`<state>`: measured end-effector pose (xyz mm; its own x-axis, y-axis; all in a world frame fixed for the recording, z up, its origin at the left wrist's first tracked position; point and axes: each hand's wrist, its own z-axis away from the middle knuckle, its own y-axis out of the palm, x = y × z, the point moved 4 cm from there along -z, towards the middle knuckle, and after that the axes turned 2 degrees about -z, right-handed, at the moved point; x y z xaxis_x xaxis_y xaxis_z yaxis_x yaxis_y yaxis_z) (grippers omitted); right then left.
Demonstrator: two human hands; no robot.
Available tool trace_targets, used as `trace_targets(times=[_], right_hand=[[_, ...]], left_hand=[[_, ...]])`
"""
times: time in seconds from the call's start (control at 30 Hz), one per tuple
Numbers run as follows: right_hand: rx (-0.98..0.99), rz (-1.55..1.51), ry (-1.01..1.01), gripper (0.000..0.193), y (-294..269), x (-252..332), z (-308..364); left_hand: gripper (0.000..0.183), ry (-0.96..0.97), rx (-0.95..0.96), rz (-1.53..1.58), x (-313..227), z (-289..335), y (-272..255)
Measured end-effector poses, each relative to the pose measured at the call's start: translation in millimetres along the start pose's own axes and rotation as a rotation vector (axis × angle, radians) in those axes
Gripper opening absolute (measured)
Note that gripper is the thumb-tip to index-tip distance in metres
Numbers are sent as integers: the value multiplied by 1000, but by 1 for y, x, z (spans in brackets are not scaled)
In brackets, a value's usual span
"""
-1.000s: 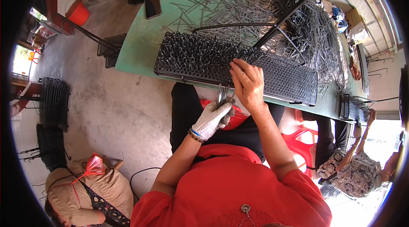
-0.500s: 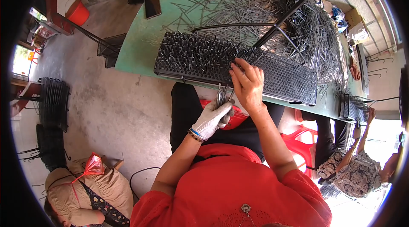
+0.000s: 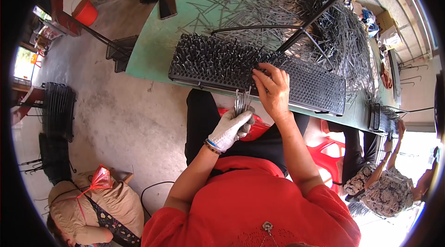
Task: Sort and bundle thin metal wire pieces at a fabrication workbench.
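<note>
A bundle of thin grey metal strips (image 3: 241,101) stands up out of my left hand (image 3: 231,128), which wears a white glove and is closed around it. Just above and to the right, my bare right hand (image 3: 273,90) reaches the long black perforated rack (image 3: 320,85). Its fingertips are bent together at the rack's holes; whatever they pinch is too small to make out. Many dark upright strips (image 3: 218,59) fill the rack's left half, ending about where my right fingers are. To the right the holes show bare.
The rack lies along the front edge of a green table (image 3: 148,57). Behind it spreads a heap of loose strips (image 3: 333,29), crossed by a black metal rod frame (image 3: 301,29). A phone (image 3: 168,6) lies far left. Co-workers sit at left (image 3: 111,200) and right (image 3: 387,191).
My right hand has shifted slightly to the right along the rack. The strips in my left hand stand spread a little more upright, while that hand stays in nearly the same place.
</note>
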<state>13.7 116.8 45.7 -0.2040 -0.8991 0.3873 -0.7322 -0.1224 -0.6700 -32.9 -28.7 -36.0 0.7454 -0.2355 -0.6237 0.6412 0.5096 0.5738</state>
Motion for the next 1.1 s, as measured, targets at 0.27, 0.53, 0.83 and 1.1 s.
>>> trace_targets(times=[0.27, 0.53, 0.83, 1.1], right_hand=[[70, -411, 283, 12, -17, 15, 5], [266, -648, 721, 19, -5, 2, 20], [338, -846, 767, 16, 12, 5, 19], [-77, -640, 495, 20, -2, 9, -19]], left_hand=[[21, 53, 39, 60, -13, 13, 7], [18, 68, 72, 36, -11, 14, 1], [22, 105, 143, -17, -19, 19, -1], [24, 57, 83, 55, -6, 9, -15]])
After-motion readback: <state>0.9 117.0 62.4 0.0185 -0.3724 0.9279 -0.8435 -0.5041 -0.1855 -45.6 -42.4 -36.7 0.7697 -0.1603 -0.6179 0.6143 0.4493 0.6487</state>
